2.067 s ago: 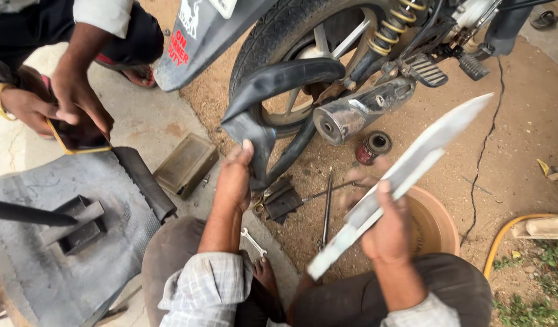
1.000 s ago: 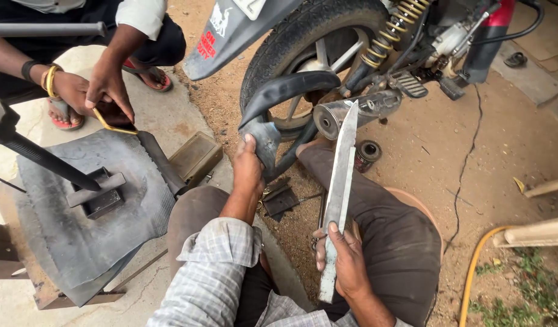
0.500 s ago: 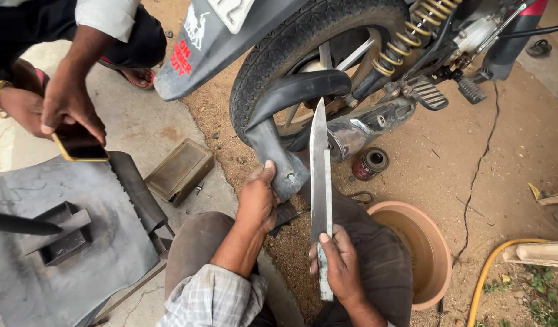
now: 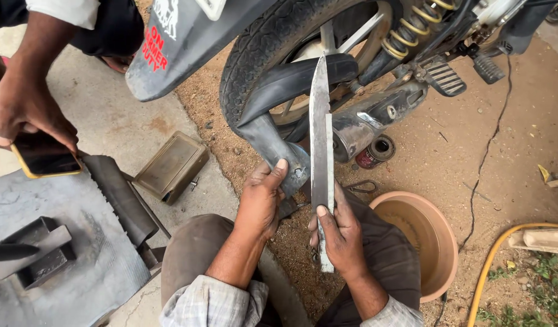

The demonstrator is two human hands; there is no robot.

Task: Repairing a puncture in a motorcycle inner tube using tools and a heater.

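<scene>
Dirt ground [image 4: 503, 121] outdoors, concrete slab [image 4: 109, 121] alongside. My right hand [image 4: 339, 236] grips a long blade [image 4: 321, 139] upright; my left hand [image 4: 264, 200] clasps the motorcycle's black mudguard [image 4: 279, 91].

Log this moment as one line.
right hand: grips long blade upright | left hand: on black mudguard | clay bowl: beside

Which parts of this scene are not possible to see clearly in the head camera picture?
- Lower end of the long metal blade: covered by the right hand.
- What the left hand presses on the black mudguard piece: hidden beneath the palm.
- The motorcycle: cut off by the top edge.
- The other person's phone screen: dark, nothing readable.
- Inside of the clay bowl: partly hidden by the knee.
</scene>
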